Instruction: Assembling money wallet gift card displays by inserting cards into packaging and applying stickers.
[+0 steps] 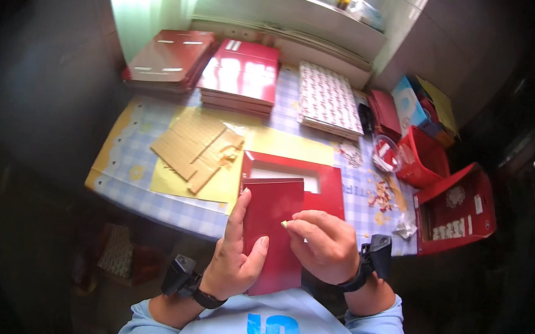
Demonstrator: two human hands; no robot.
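A dark red flat box or panel stands tilted in front of my chest. My left hand grips it by the left side, thumb on its face and fingers along the edge. Between the fingertips of my right hand is a small pale yellow piece, pinched close to the panel's face; whether it touches cannot be made out. Behind the panel a red box piece with a window cut-out lies on the table, partly hidden. Dark devices are strapped to both wrists.
Torn brown cardboard lies on yellow sheets over a checked tablecloth. Stacks of red boxes and patterned panels stand at the back. To the right are a red bin, scattered small bits and an open red box.
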